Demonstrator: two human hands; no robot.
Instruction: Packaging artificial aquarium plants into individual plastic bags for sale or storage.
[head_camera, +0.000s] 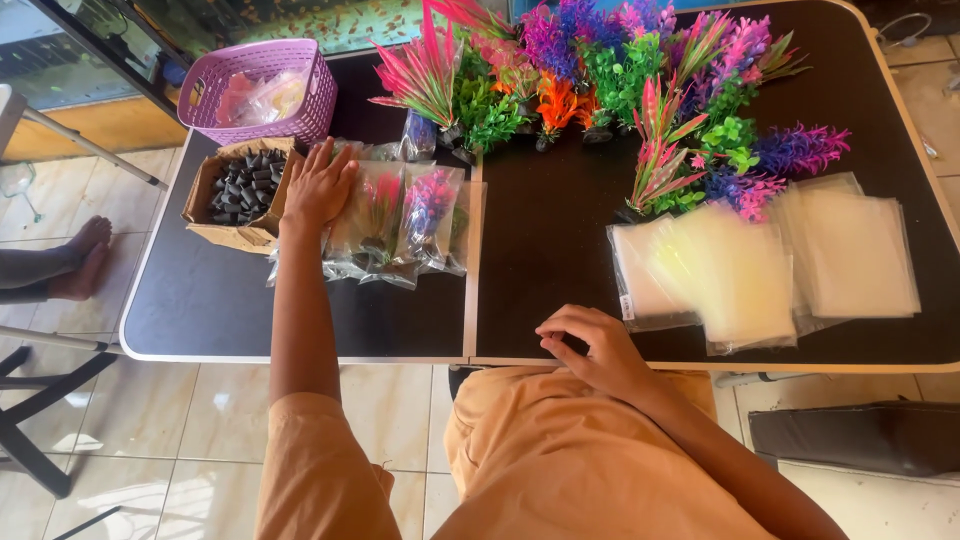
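My left hand (318, 185) lies flat with fingers spread on the left end of a row of clear bags holding small plastic plants (400, 220), close to a cardboard box of dark cone-shaped bases (243, 188). My right hand (592, 348) rests at the near edge of the black table (540, 250), fingers curled and holding nothing, just left of a stack of clear empty plastic bags (730, 270). Loose colourful plastic plants (620, 80) stand in a cluster at the back of the table.
A purple plastic basket (262, 88) with bags inside sits at the back left corner. A second stack of clear bags (855, 250) lies at the right. Another person's bare feet (80, 258) rest on the tiled floor to the left. A dark stand (40, 400) is at the lower left.
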